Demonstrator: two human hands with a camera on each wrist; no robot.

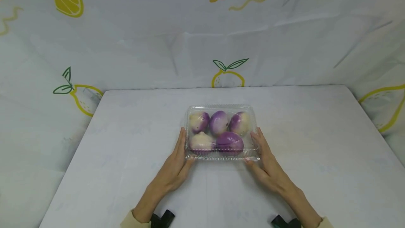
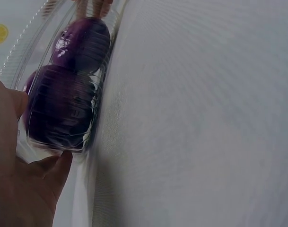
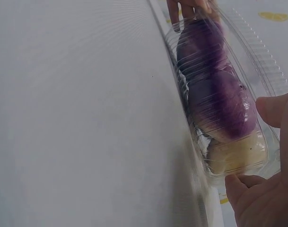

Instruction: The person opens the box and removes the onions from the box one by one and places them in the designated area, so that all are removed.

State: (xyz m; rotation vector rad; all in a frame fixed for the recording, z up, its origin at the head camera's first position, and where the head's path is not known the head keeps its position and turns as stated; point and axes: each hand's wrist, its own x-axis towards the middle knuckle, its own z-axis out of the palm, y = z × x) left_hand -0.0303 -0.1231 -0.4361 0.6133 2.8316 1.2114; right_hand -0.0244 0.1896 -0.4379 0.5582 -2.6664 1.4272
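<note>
A clear plastic clamshell container [image 1: 221, 158] stands at the middle of the table, its lid down. Inside lie several round purple-and-cream vegetables [image 1: 219, 123], which look like turnips or onions. My left hand [image 1: 173, 169] holds the container's left side, fingers along the side wall and thumb at the near corner. On the opposite side my right hand [image 1: 269, 170] grips it likewise. In the left wrist view the left thumb [image 2: 21, 101] touches the clear plastic. The right thumb [image 3: 271, 111] touches it in the right wrist view. Lower parts of the vegetables are hidden.
The white table [image 1: 133, 126] reaches back to a hanging white cloth [image 1: 142, 52] printed with lemons and lettering. The table's far edge lies behind the container. A black wrist device shows at each forearm near the bottom of the head view.
</note>
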